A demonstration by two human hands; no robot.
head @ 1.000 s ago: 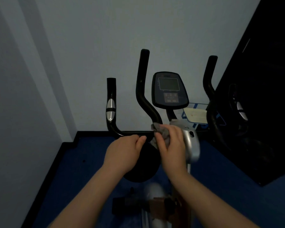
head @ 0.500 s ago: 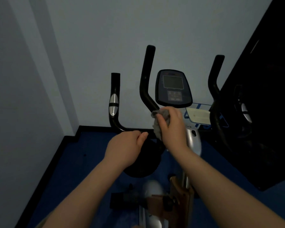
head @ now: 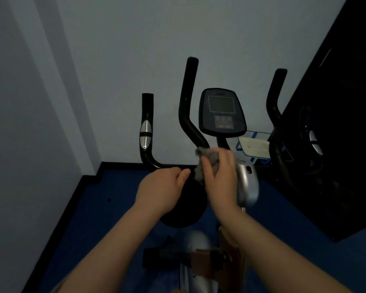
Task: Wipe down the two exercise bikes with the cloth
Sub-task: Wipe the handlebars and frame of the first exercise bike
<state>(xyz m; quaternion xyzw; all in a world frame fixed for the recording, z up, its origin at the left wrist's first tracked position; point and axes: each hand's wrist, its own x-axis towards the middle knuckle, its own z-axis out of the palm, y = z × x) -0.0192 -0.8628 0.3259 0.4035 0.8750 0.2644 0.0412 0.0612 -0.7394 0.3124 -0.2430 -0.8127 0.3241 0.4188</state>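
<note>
An exercise bike (head: pixel 222 111) with black handlebars and a dark console stands in front of me against the wall. My left hand (head: pixel 163 187) grips the horizontal handlebar (head: pixel 167 166) near its middle. My right hand (head: pixel 220 176) holds a grey cloth (head: pixel 207 159) bunched against the base of the inner upright handle (head: pixel 188 98), just below the console. A second bike (head: pixel 279 132) shows its black handle at the right, partly lost in the dark.
The pale wall is close behind the bike, with a corner column at the left. Blue floor (head: pixel 97 208) spreads below. A large black object (head: pixel 342 123) fills the right side. A pale box (head: pixel 255 146) lies by the wall behind the bikes.
My right hand moved the cloth up from the crossbar onto the lower bend of the inner upright handle. My left hand stayed on the handlebar.
</note>
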